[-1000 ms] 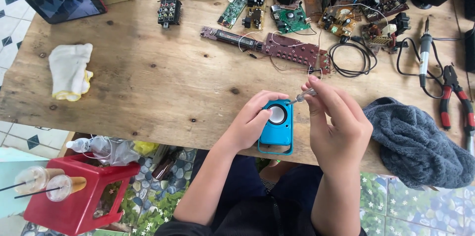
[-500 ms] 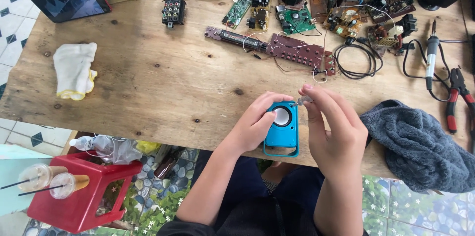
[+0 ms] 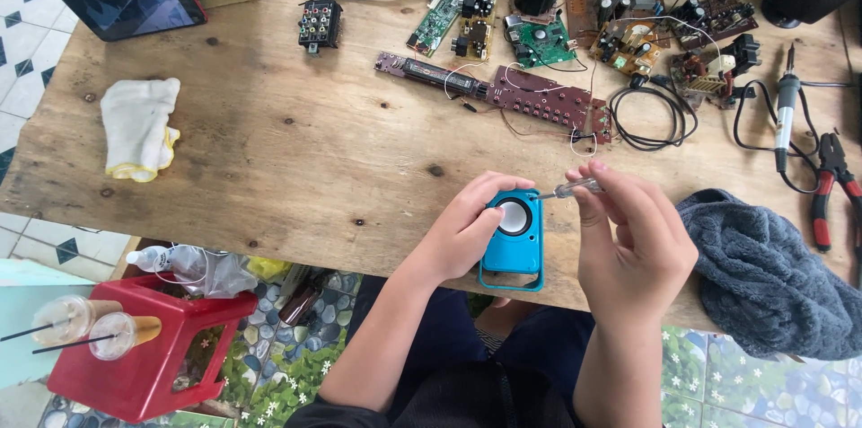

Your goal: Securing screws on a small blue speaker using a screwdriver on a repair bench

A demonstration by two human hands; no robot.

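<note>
Speaker (image 3: 514, 244), small and blue with a round grille, sits at the near edge of our wooden table (image 3: 296, 158). Starting at the left, a white cloth (image 3: 136, 129) lies well apart from it. Our left hand (image 3: 463, 227) wraps the speaker's left side. Our right hand (image 3: 634, 239) pinches a small screwdriver (image 3: 567, 189), its tip at the speaker's top edge. Farther right lies a grey towel (image 3: 772, 277).
</note>
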